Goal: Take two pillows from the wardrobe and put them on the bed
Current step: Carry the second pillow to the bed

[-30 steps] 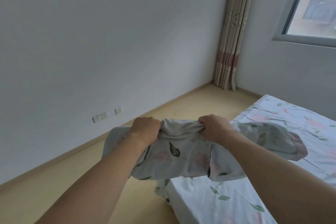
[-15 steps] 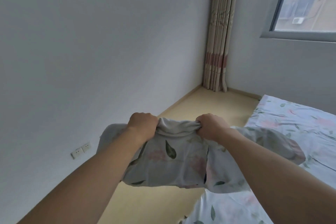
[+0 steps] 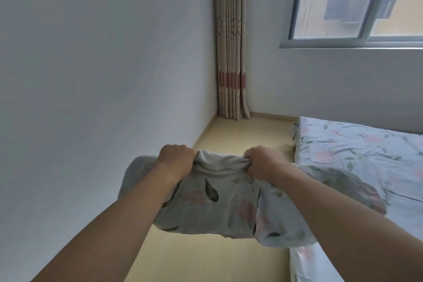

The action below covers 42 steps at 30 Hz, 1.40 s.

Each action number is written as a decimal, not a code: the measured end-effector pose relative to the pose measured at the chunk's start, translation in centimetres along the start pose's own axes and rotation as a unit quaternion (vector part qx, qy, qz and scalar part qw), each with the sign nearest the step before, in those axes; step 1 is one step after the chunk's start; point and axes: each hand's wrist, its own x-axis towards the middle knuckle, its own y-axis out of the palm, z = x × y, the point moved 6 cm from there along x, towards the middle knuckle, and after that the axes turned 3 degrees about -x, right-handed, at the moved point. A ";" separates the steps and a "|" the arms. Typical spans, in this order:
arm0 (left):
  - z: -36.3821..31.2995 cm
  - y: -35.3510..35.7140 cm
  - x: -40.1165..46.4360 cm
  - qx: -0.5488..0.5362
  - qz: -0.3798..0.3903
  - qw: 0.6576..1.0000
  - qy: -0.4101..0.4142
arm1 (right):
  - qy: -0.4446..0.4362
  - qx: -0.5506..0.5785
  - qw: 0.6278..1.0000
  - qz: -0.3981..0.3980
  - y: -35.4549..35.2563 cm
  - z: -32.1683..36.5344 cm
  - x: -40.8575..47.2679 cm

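Pillows [image 3: 219, 204]: two soft, floral-cased cushions held overlapped in mid-air above the floor [image 3: 206, 258], just left of the bed [image 3: 357, 155], the right one overhanging the mattress edge. The left hand [image 3: 176, 158] and right hand [image 3: 261, 161] are each closed into a fist, bunching the upper edge of the fabric between them. Compared with half a second earlier, the view has swung rightward and up: the wall sockets have left the frame, the curtain [image 3: 231, 52] and window [image 3: 357, 4] stand larger, and the far end of the bed has come into sight, while the grip is unchanged. This suggests the person is carrying the load along the bedside toward its head; placement is not yet done. The cases are thin, wrinkled cotton-like cloth printed with pink blooms and green leaves, matching the bed sheet; the filling sags limply, so the bundle should drape rather than keep its shape.
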 end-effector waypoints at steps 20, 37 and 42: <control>-0.4 1.5 43.0 -0.001 -0.080 0.975 0.208 | 0.271 0.026 0.962 -0.034 -1.8 -17.3 27.9; -5.5 5.0 85.9 -0.009 -0.071 0.947 0.314 | 0.379 0.009 0.925 -0.030 -3.3 -40.0 59.7; -9.6 3.4 98.1 -0.028 -0.084 0.934 0.345 | 0.425 0.014 0.905 -0.030 -5.4 -48.1 66.4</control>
